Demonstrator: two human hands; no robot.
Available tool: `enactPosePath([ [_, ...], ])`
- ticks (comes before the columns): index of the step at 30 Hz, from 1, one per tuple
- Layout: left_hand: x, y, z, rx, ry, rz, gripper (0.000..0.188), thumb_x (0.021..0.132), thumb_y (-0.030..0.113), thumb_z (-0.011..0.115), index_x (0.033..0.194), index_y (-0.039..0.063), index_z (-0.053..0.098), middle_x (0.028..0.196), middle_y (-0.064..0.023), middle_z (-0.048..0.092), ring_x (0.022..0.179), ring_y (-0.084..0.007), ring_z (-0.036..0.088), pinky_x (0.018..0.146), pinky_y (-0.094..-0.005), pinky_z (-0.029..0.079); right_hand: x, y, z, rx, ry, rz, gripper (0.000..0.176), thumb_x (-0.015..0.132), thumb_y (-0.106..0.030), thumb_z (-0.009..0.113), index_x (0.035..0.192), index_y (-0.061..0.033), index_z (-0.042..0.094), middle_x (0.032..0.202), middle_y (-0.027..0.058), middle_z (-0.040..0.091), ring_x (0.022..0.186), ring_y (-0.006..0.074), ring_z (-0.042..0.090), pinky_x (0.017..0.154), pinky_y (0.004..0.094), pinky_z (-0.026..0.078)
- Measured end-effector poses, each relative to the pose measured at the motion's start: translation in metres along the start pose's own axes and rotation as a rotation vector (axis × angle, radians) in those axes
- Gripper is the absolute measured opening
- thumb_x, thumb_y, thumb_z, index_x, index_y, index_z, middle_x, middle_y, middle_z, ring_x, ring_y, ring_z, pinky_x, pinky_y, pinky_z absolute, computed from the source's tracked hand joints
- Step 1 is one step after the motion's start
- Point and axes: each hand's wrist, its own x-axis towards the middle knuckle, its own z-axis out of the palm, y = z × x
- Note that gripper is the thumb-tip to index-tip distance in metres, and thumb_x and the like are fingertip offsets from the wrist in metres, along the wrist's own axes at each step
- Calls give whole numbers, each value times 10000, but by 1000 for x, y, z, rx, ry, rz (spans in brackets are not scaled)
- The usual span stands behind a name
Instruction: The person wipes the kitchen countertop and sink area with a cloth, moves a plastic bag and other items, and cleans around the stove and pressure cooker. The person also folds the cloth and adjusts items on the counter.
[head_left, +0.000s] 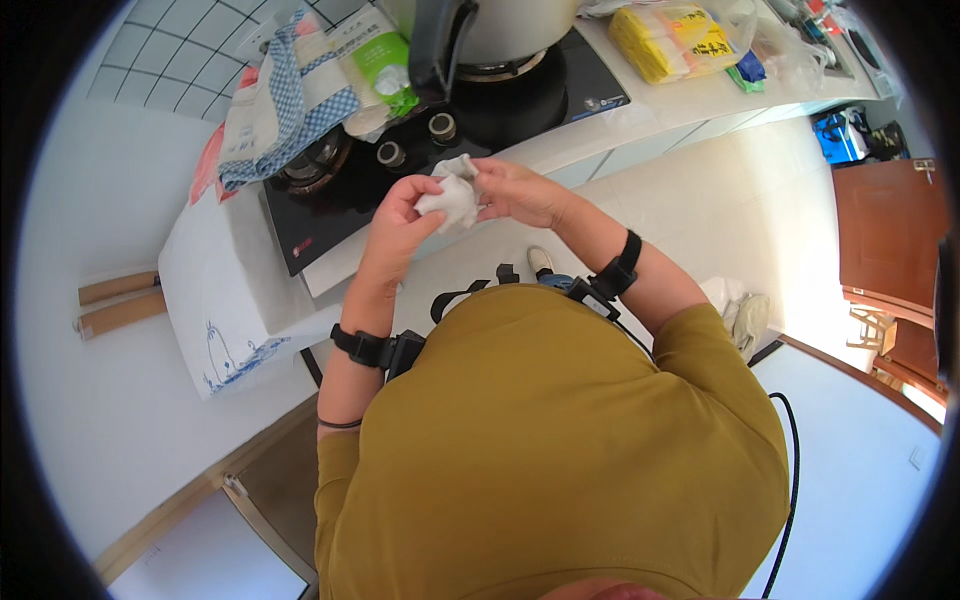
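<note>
A crumpled white tissue or thin cloth (451, 199) is held between my two hands, in front of the front edge of the black glass gas hob (330, 232). My left hand (401, 217) pinches its left side between thumb and fingers. At its right side, my right hand (517, 189) grips the upper edge with the fingertips. Two round control knobs (391, 154) stand on the hob just beyond my hands. A large metal pot (517, 30) with a black handle (435, 52) sits on the right burner.
A blue-checked cloth or bag (289, 112) and a green-and-white package (379, 64) lie over the left burner. Yellow packages (671, 41) and plastic bags (787, 56) rest on the counter at the right. A brown cabinet (892, 232) stands at far right.
</note>
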Motion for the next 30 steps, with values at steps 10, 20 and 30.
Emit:
enactPosePath([
  [10, 19, -2, 17, 273, -33, -33, 446, 836, -24, 544, 1271, 33, 467, 1299, -91, 518, 1154, -205, 540, 933, -323, 443, 5, -22, -110, -749, 784, -352, 340, 774, 23, 571, 1091, -86, 626, 1066, 74, 634, 967, 227, 629, 847, 360, 506],
  [20, -46, -24, -36, 164, 317, -359, 299, 930, 126, 516, 1214, 30, 518, 1176, -120, 605, 1063, -204, 592, 872, -310, 476, 61, -78, -186, -2051, 1055, -320, 313, 749, -45, 547, 1037, -102, 656, 1008, 101, 610, 947, 320, 570, 777, 404, 492],
  [30, -67, -39, -49, 53, 503, -417, 292, 951, 175, 505, 1203, 29, 525, 1171, -127, 607, 1044, -211, 600, 862, -312, 490, 34, -18, -124, -1827, 679, -636, 279, 751, -87, 556, 1000, -115, 678, 1152, 66, 602, 987, 284, 552, 846, 372, 481],
])
